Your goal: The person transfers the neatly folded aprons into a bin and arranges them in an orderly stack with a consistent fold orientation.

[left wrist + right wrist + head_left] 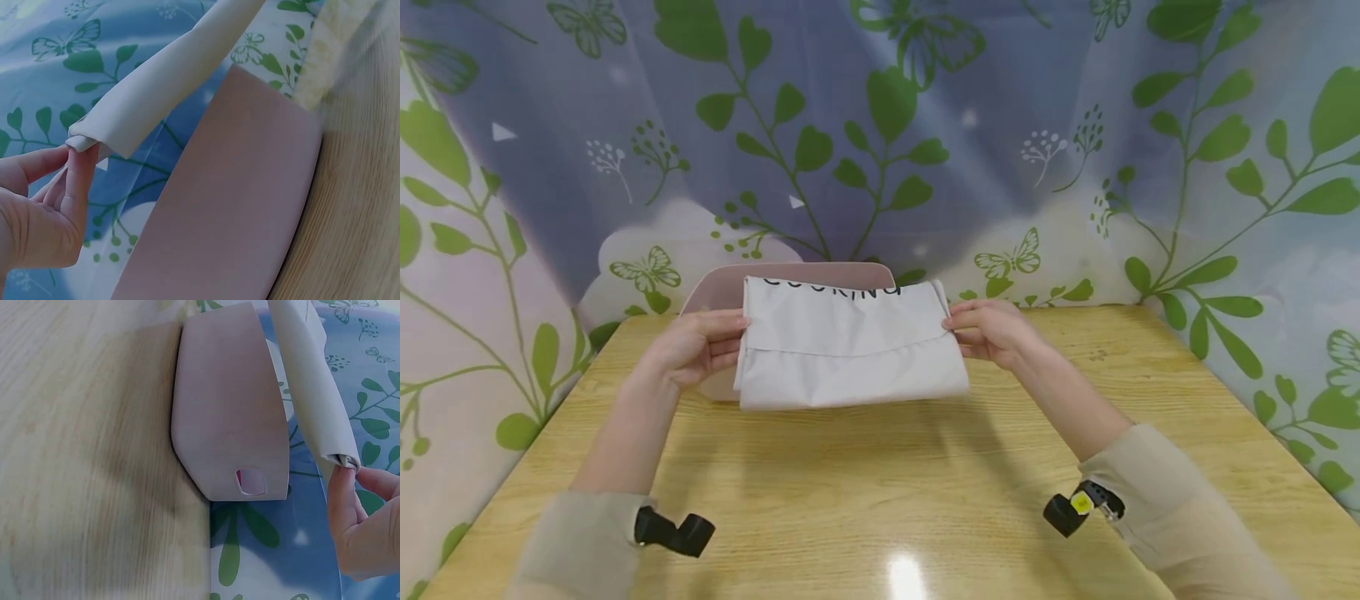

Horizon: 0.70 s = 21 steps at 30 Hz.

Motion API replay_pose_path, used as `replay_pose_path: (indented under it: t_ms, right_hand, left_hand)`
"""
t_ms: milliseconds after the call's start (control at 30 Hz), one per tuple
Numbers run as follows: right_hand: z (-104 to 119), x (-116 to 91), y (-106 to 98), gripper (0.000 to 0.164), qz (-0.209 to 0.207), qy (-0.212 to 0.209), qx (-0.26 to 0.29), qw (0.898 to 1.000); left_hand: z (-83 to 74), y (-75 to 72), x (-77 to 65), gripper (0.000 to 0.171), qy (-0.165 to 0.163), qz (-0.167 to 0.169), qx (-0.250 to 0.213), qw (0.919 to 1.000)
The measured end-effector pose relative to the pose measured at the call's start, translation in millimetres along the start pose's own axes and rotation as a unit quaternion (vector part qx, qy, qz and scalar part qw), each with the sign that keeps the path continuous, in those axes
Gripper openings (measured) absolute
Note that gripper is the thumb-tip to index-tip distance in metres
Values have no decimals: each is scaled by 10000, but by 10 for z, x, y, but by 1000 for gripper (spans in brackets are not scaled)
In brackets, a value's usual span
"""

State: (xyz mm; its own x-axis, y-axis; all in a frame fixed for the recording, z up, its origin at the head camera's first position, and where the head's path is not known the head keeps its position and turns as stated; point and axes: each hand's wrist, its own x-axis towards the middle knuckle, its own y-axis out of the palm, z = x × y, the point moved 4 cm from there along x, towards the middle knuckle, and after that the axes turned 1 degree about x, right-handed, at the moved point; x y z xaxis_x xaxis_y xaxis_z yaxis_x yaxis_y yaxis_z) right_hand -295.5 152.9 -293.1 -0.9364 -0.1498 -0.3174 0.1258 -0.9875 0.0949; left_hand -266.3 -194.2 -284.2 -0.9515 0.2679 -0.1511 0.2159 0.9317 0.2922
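A folded white cloth (853,333) with the black letters "COOKING" along its upper edge is held up in the air, spread flat between both hands. My left hand (696,346) pinches its left edge between thumb and fingers. At the opposite edge, my right hand (992,332) pinches the folded layers the same way. In both wrist views the cloth's rolled, layered end (94,134) shows at the fingertips. Behind and below the cloth stands a pink storage box (231,406) with a cut-out handle hole; the cloth hides much of it in the head view.
The box stands on a wooden table (865,492) near its far edge. A curtain (1000,150) printed with leaves and butterflies hangs behind and at both sides. Black wrist cameras (673,533) are strapped over the beige sleeves (583,542).
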Motion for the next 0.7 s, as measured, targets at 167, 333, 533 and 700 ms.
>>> replay_pose_path:
  t_ms: [167, 333, 533, 700]
  right_hand:
    - [56, 78, 41, 23, -39, -25, -122, 9999]
    - [85, 160, 110, 20, -30, -77, -141, 9999]
    - [106, 243, 179, 19, -190, -39, -123, 9997]
    - [127, 314, 238, 25, -323, 52, -94, 9994]
  left_hand:
    - [-44, -75, 22, 29, -122, -137, 203, 9996]
    - [-93, -157, 51, 27, -133, -246, 377, 9989]
    - [-173, -212, 124, 29, -238, -328, 666, 9970]
    - [-267, -249, 164, 28, -322, -438, 734, 9958]
